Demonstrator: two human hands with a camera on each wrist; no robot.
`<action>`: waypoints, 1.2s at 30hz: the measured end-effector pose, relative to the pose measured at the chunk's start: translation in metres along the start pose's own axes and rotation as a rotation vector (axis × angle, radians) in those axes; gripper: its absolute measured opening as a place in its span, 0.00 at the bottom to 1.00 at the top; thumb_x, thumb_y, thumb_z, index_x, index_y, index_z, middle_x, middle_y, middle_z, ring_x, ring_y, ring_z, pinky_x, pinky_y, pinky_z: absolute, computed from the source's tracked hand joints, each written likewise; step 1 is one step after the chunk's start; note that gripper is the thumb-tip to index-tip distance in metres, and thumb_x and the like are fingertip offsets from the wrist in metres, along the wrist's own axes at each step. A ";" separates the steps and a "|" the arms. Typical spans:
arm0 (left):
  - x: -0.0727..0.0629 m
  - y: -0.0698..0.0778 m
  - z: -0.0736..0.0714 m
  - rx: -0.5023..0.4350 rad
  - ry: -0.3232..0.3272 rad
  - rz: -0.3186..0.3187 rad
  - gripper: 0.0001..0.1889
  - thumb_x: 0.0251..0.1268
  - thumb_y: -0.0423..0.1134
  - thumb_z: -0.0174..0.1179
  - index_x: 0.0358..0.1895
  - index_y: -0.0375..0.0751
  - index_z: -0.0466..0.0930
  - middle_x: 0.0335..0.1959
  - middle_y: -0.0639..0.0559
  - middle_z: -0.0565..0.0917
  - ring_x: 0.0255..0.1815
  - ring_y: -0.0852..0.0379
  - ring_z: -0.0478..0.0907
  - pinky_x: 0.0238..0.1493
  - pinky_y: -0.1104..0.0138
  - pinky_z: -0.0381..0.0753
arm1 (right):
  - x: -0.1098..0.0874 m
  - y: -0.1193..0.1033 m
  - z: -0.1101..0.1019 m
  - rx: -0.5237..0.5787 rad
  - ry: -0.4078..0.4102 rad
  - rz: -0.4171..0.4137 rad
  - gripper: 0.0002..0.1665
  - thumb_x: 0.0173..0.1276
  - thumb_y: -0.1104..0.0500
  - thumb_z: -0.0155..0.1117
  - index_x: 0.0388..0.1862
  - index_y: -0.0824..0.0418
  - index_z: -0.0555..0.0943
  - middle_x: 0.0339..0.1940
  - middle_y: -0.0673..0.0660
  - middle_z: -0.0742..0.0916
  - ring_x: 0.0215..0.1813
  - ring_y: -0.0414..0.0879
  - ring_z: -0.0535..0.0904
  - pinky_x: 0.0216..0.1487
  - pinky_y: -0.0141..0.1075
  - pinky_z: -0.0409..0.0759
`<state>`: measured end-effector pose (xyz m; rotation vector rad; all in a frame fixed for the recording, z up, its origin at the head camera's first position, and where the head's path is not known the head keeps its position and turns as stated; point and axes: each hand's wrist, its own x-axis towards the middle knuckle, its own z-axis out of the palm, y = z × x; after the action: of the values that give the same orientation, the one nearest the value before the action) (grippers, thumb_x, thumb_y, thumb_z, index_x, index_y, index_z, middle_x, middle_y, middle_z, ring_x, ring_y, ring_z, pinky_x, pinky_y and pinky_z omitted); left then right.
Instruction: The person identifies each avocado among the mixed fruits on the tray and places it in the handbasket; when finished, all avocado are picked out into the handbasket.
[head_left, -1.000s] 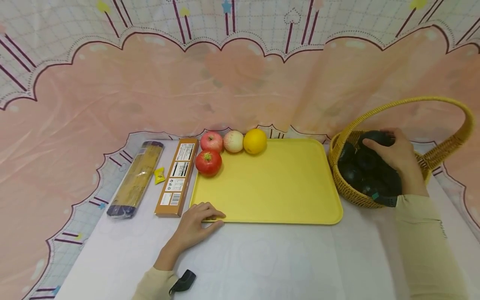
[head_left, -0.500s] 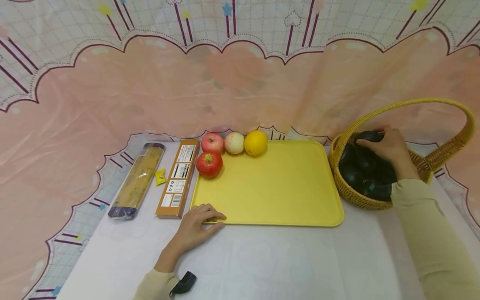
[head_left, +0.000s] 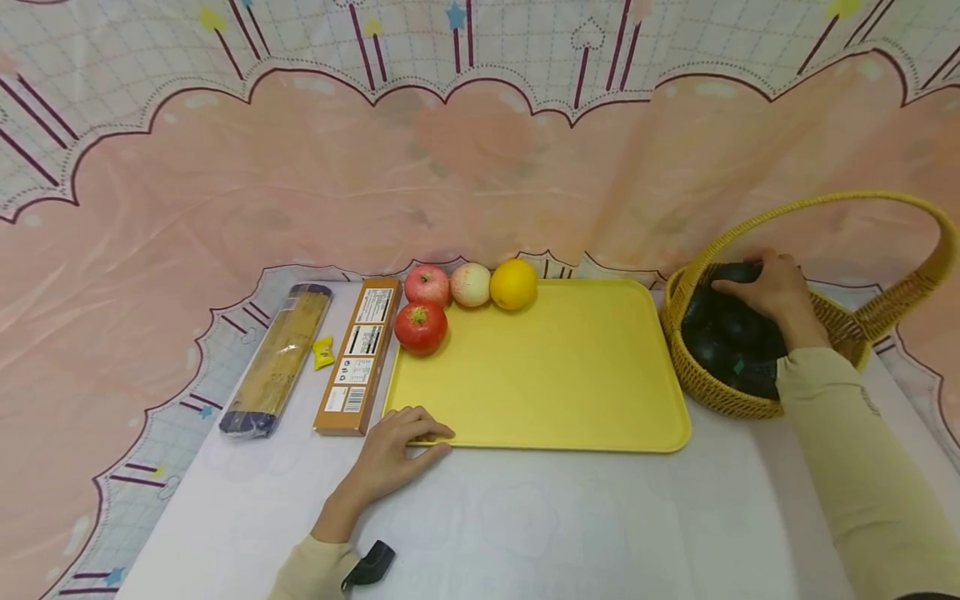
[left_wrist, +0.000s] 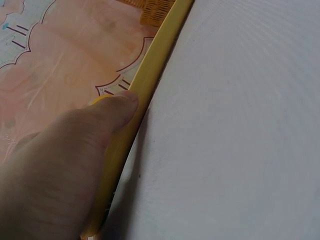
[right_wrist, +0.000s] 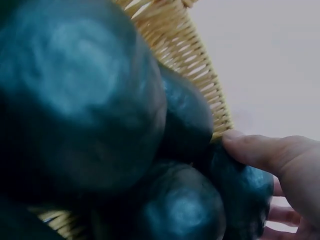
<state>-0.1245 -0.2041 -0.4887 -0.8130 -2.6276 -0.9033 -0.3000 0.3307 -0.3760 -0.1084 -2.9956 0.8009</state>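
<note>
In the head view, my right hand [head_left: 776, 292] reaches into a yellow wicker basket [head_left: 701, 387] and grips a dark, glossy avocado [head_left: 737, 272] near its back. The right wrist view shows the thumb on top of this avocado [right_wrist: 240, 185] and the fingers round its far side. Other dark avocados [right_wrist: 182, 205] crowd close beside it. My left hand [head_left: 393, 450] holds the near left corner of a yellow tray [head_left: 570, 375], the thumb on its rim [left_wrist: 145, 85] and the fingers over the inner side. A red pomegranate-like fruit [head_left: 421, 327] sits on the tray.
Along the tray's back left lie a pink apple [head_left: 427, 285], a pale round fruit [head_left: 471, 284] and an orange [head_left: 513, 284]. Left of it are a brown box [head_left: 358, 358], a small yellow packet [head_left: 323, 352] and a wrapped noodle bundle [head_left: 277, 358]. The basket's handle [head_left: 825, 200] arches over the right hand.
My right hand has shifted slightly left within the basket, and the avocado under it has moved with it. The left hand stays on the tray's corner.
</note>
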 end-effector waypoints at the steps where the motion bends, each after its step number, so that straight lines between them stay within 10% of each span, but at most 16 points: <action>1: 0.000 0.000 0.000 -0.002 0.001 0.007 0.08 0.55 0.47 0.67 0.40 0.62 0.84 0.32 0.69 0.79 0.33 0.71 0.71 0.34 0.74 0.68 | 0.000 0.000 0.000 -0.002 -0.002 -0.004 0.47 0.60 0.38 0.63 0.62 0.74 0.65 0.57 0.81 0.67 0.56 0.75 0.63 0.55 0.65 0.62; 26: 0.005 -0.001 -0.001 -0.004 -0.018 0.012 0.08 0.57 0.48 0.66 0.40 0.60 0.84 0.32 0.67 0.79 0.33 0.70 0.72 0.35 0.73 0.67 | -0.006 0.005 0.004 0.009 -0.030 0.118 0.55 0.62 0.31 0.53 0.65 0.76 0.57 0.60 0.83 0.60 0.57 0.76 0.59 0.57 0.66 0.60; 36: 0.010 0.000 -0.002 0.000 -0.001 -0.024 0.05 0.59 0.46 0.64 0.39 0.60 0.84 0.31 0.69 0.79 0.32 0.71 0.71 0.35 0.72 0.66 | -0.026 0.004 -0.002 0.152 -0.009 0.017 0.47 0.71 0.39 0.44 0.73 0.72 0.49 0.70 0.80 0.55 0.69 0.77 0.48 0.62 0.68 0.51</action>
<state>-0.1325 -0.2007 -0.4836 -0.7839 -2.6440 -0.9088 -0.2742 0.3330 -0.3761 -0.1264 -2.9327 1.0290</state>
